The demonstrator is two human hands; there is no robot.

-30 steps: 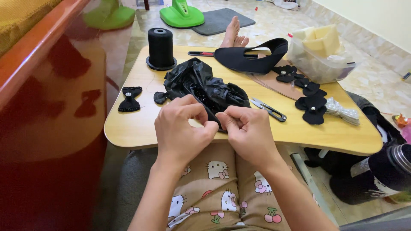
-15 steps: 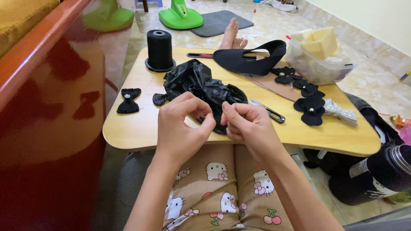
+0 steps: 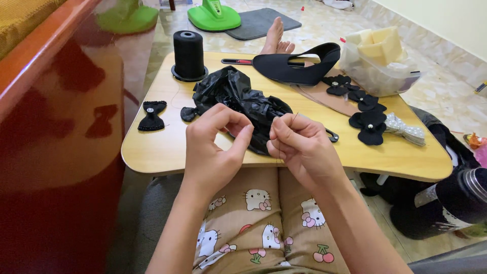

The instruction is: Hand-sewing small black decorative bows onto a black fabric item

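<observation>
Over the near edge of the tabletop [image 3: 162,152], the right hand [image 3: 299,147] pinches a thin needle [image 3: 296,117] between closed fingers, just beside the crumpled black plastic bag [image 3: 238,96]. Close by, the left hand [image 3: 215,147] curls thumb and forefinger nearly together; whether they grip thread is too fine to tell. Farther back stands a black thread spool [image 3: 188,53].

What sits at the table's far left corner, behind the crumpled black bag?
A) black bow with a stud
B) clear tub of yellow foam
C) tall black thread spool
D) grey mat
C: the tall black thread spool stands upright on the table just behind the crumpled black bag.
</observation>
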